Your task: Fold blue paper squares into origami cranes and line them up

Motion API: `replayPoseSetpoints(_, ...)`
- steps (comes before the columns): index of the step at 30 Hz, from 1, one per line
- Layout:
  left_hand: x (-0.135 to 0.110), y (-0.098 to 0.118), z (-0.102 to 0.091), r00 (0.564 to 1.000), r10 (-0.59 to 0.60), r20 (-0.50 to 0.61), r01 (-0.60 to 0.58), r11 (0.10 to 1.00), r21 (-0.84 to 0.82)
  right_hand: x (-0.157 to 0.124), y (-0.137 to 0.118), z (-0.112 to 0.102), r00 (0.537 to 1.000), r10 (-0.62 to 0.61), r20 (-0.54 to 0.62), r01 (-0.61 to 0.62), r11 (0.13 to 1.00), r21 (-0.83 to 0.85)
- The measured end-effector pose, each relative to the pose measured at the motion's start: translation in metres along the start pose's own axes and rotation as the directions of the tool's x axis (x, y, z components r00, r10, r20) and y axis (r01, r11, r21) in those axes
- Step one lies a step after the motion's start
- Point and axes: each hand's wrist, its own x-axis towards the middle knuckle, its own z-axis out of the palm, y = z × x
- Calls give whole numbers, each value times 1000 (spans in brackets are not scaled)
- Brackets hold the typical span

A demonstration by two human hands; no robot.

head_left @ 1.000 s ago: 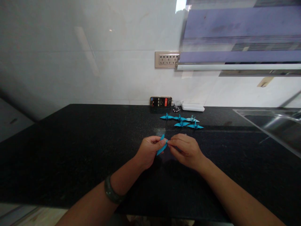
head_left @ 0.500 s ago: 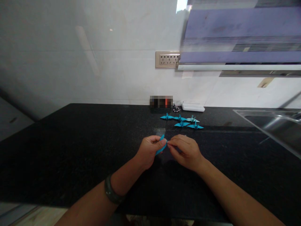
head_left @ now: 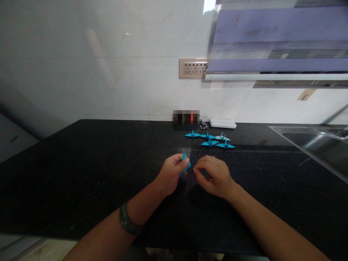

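My left hand pinches a blue folded paper crane between thumb and fingers; part of the paper is hidden behind the thumb. Just to the right, my right hand hovers with thumb and fingertips pressed together. A small gap separates those fingertips from the paper, and nothing shows in them. Beyond both hands, several finished paper cranes lie on the black counter in two rows. Most are blue, such as the front right crane, while one crane is paler.
Against the wall stand a blurred dark box, a small black-and-white item and a long white case. A metal sink is set into the counter at right. A socket panel is on the wall.
My right fingertips have come off the paper, leaving a gap. My left hand has tilted the blue paper and drawn it slightly left. The other cranes lie as before.
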Motion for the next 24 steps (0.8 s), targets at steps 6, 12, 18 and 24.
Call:
replayPoseSetpoints(6, 1, 0, 0, 999, -16, -38, 16, 1000, -8, 2, -2, 3, 962, 272, -33, -265, 955, 134)
replayPoseSetpoints(12, 2, -1, 0, 999, -38, -15, 38, 998, -45, 2, 5, 7, 849, 528, 7, -508, 814, 282)
replayPoseSetpoints(18, 0, -2, 1, 999, 12, -41, -9, 998, 57, 0, 6, 10, 827, 560, 49, -547, 782, 298)
replayPoseSetpoints(24, -1, -2, 4, 997, 50, -63, -43, 993, 108, 1, 2, 7, 879, 477, 12, -469, 858, 208)
